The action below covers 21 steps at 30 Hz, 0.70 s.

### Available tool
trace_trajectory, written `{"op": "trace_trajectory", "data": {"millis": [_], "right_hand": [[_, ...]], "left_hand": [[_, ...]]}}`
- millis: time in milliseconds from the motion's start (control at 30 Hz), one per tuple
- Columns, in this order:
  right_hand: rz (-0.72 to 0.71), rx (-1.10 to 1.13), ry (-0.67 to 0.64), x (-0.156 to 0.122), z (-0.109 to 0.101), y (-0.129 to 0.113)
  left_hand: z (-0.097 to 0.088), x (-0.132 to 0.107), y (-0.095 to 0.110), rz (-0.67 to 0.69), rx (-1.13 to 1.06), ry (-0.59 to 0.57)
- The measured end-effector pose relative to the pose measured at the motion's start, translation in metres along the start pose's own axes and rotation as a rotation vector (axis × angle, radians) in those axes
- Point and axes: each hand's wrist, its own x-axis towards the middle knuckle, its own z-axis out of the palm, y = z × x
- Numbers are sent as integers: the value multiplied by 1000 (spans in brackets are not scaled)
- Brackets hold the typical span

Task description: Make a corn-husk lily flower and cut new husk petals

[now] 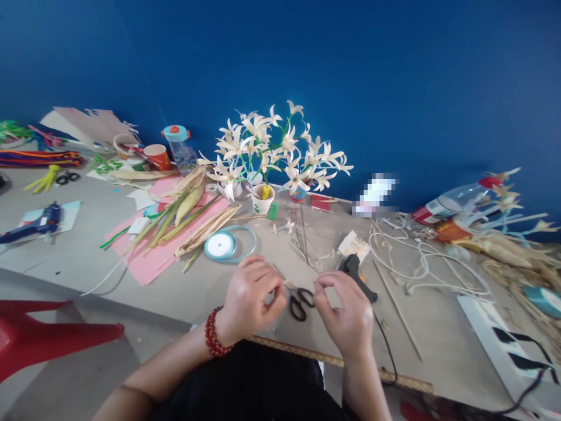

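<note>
My left hand [249, 295], with a red bead bracelet at the wrist, is closed in a pinch just above the table edge. My right hand [346, 310] is also pinched, a little to the right. Between them they seem to hold a small pale strip or thin wire, too small to name. Black-handled scissors [300, 301] lie on the table between the two hands. A black glue gun [357, 275] rests just beyond my right hand, its cord running down past my wrist.
A bunch of cream paper flowers [272, 152] stands in a cup behind. A ribbon spool [221, 244], corn husks on pink paper [175, 219], thin wires [300, 234], a blue glue gun [35, 225], a power strip [499, 342] and a red chair [44, 336] surround the hands.
</note>
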Motion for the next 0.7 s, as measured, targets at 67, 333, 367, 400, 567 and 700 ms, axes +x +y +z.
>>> {"op": "trace_trajectory", "data": {"millis": [67,333,367,400,567,700], "right_hand": [[30,16,16,-1,-7,3],[41,410,-338,6,-8,-10],[54,474,-356,7,-6,-9],[75,537,-367,8,-3,-8],[366,853,-305,-1,16,2],[650,942,-191,-9,27,7]], "left_hand": [[0,0,-2,-60,-98,-16],[14,-2,-20,-679,-1046,-409],[15,-2,-21,-727,-1122,-428],[17,-3,-22,-769,-1182,-443],[22,-8,-23,-813,-1327,-477],[22,-11,-20,-572,-843,-231]]}}
